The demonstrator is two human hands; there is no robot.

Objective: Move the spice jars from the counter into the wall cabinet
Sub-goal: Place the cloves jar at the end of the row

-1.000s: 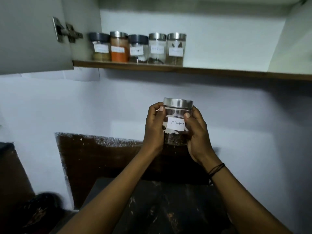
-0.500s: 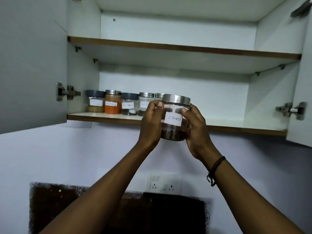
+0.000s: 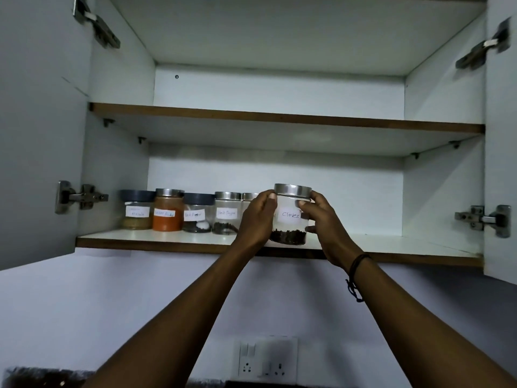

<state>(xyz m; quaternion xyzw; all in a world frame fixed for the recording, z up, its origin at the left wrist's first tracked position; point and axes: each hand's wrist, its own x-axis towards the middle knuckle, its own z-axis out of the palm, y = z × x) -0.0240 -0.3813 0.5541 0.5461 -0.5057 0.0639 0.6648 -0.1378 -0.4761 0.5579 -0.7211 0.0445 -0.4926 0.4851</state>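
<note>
A clear glass jar labelled "Cloves" (image 3: 291,219), with a steel lid and dark cloves at the bottom, is at the front of the wall cabinet's lower shelf (image 3: 167,238). My left hand (image 3: 256,219) grips its left side and my right hand (image 3: 324,228) grips its right side. Whether the jar's base touches the shelf I cannot tell. To its left stands a row of several labelled jars: a dark-lidded one (image 3: 136,210), an orange-filled one (image 3: 167,211), another dark-lidded one (image 3: 198,214), a steel-lidded one (image 3: 226,214). My left hand mostly hides one more.
Both cabinet doors stand open, the left door (image 3: 39,135) and the right door (image 3: 500,135), with metal hinges showing. An upper shelf (image 3: 279,119) spans the cabinet. The lower shelf's right half holds nothing. A wall socket plate (image 3: 265,359) sits below on the wall.
Both hands have lifted the cloves jar from below the cabinet up to the lower shelf's front edge. My view has tilted upward, bringing the whole cabinet into sight.
</note>
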